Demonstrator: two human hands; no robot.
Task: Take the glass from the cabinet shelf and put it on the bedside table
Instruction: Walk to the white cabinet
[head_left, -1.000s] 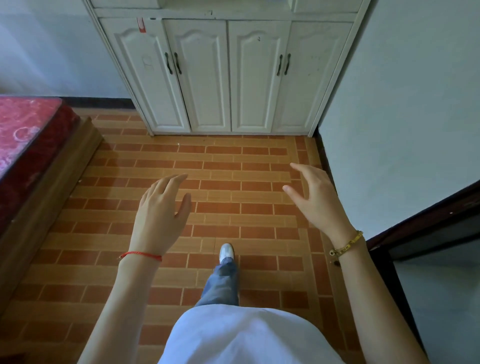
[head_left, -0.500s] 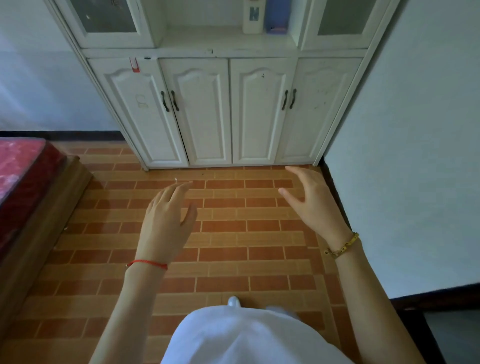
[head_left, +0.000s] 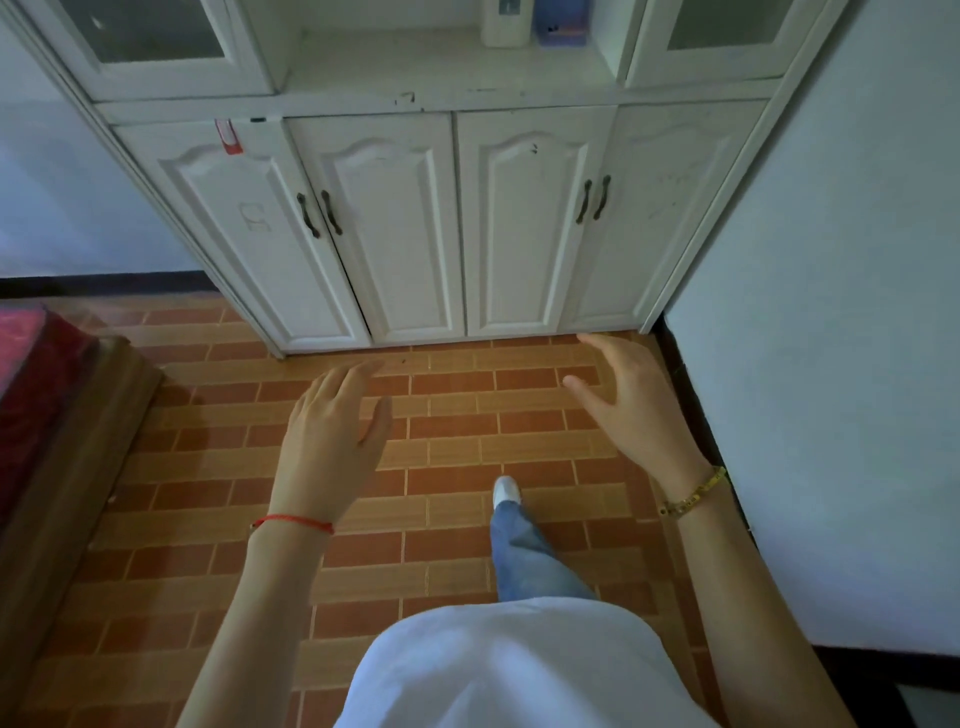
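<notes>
A white cabinet (head_left: 467, 228) fills the top of the view, its four lower doors closed. Its open shelf (head_left: 415, 67) holds a white container (head_left: 505, 23) and a blue object (head_left: 563, 21) at the top edge; I cannot pick out a glass, and no bedside table is in view. My left hand (head_left: 332, 447) hovers over the brick floor, fingers apart, holding nothing. My right hand (head_left: 631, 410) is also open and empty, further right near the wall. Both hands are well below the shelf.
A bed with a red cover (head_left: 31, 384) and wooden frame (head_left: 78, 467) lies at the left. A pale wall (head_left: 831, 312) closes the right side, with a dark skirting along the floor. Glass-fronted upper doors (head_left: 150, 31) flank the shelf. My foot (head_left: 506, 491) is stepping on the tiles.
The cabinet has come nearer and sits lower in view, so its open shelf now shows more. Both hands stay open and empty in front of me. My right foot has stepped forward.
</notes>
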